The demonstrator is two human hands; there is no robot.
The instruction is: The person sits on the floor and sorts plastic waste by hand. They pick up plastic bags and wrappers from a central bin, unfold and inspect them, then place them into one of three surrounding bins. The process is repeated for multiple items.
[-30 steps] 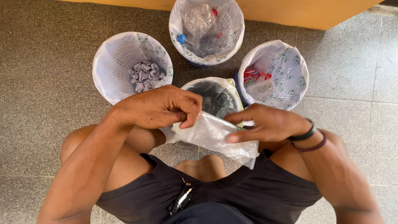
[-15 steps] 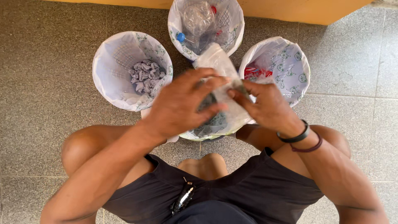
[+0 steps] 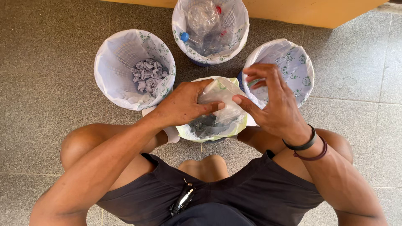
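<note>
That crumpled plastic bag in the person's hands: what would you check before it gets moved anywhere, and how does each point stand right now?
1. Grip on the crumpled plastic bag: ok, the left hand is closed around it.
2. Right hand helping: not ok, its fingers are spread open, with only the thumb tip near the bag.
3. Bag over a bin: ok, it hangs above the near bin, which holds grey scraps.
4. Other bins open and upright: ok, the left bin with grey paper bits, the far bin with clear bottles, and the right bin.
5. Anything inside the bag: cannot tell, it is crumpled and half covered.
</note>
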